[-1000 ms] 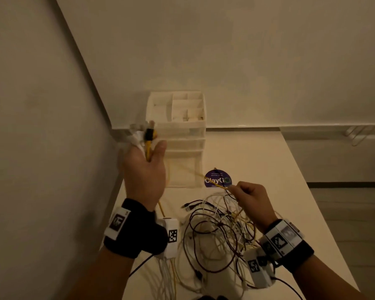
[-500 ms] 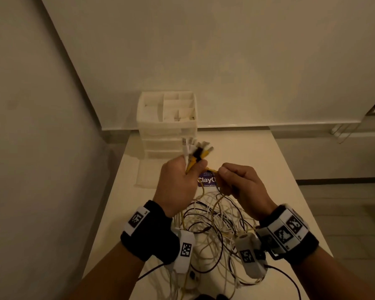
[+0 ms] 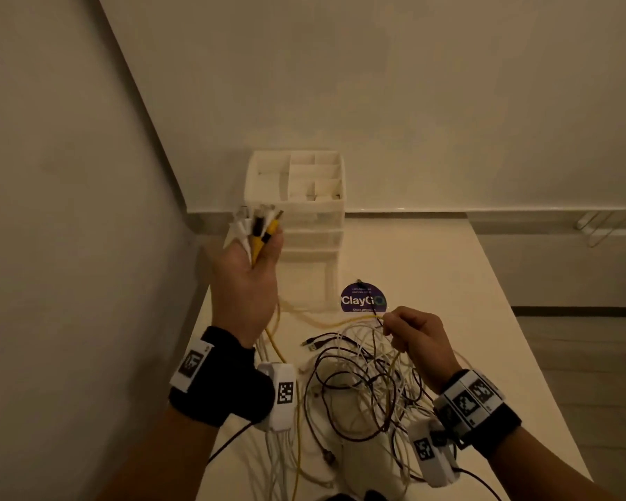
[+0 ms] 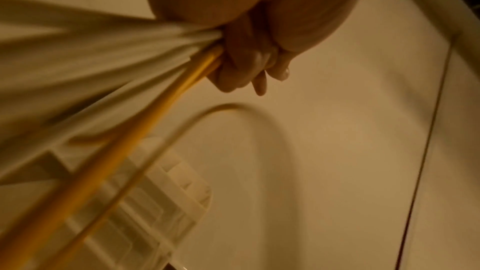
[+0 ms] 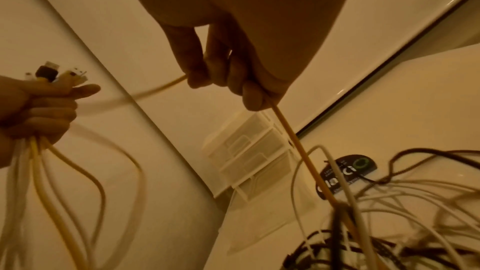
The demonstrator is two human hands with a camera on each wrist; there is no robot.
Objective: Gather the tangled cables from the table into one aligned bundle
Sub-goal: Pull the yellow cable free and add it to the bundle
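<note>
Drawing a yellow cable point(image 3: 335, 321) free.
Left hand point(image 3: 244, 280) fists plug ends point(image 3: 257, 226) at ten o'clock; right hand point(image 3: 418, 336) pinches the limp, snag-prone strand.

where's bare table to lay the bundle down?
Free: the right strip of the table, between the ClayGo sticker and the right edge, reaching back to the wall beside the drawer organizer. A narrower patch lies left, under the left hand. Crowded: the near centre, covered by the cable tangle under the right hand.

"ClayGo" in white on the round purple sticker point(image 3: 363, 299), tabletop point(image 3: 449, 283).
</note>
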